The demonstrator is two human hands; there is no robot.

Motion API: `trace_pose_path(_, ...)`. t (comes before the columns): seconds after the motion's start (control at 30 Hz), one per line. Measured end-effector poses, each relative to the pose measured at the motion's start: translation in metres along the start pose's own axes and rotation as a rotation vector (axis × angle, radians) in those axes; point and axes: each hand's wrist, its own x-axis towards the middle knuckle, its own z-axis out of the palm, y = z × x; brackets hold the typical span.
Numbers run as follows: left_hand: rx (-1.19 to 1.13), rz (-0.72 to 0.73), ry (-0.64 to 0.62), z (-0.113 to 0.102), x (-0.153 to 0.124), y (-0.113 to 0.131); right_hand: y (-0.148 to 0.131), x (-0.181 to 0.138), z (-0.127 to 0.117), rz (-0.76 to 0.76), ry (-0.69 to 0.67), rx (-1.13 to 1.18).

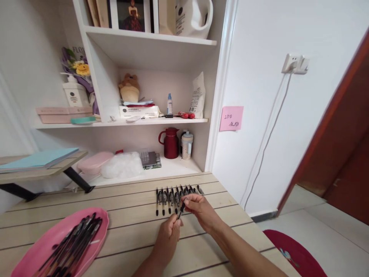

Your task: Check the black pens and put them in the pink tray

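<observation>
A dark pen (181,211) is held between my two hands, just in front of a row of pens on the table. My left hand (168,235) is closed around its lower part. The fingertips of my right hand (198,207) pinch its upper end. Behind them, several black pens (164,202) stand out in a neat row, lying side by side with their caps off or parts spaced apart; which I cannot tell. At the left, a pink tray (104,219) bears a loose pile of dark pens (76,244).
A striped wooden table (129,234) spans the foreground. A small raised stand (69,161) with blue papers is at the left. White shelves hold a red jug (171,144), a cup (187,145) and a plastic bag (122,164). A round red stool (291,252) stands at the right.
</observation>
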Motion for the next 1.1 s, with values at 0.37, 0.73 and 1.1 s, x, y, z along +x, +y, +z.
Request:
trace_pose_path(0.37,-0.029,-0.023,0.012,0.001,0.001,-0.001,0.003,0.000,0.001,-0.024,0.026,-0.056)
trace_pose_path(0.73,-0.167,-0.150,0.042,0.001,0.002,-0.004,-0.025,0.038,-0.052,-0.041,0.191,-0.962)
trace_pose_path(1.1,-0.327,-0.200,0.086,0.002,0.004,-0.011,-0.007,0.071,-0.084,0.053,0.502,-1.201)
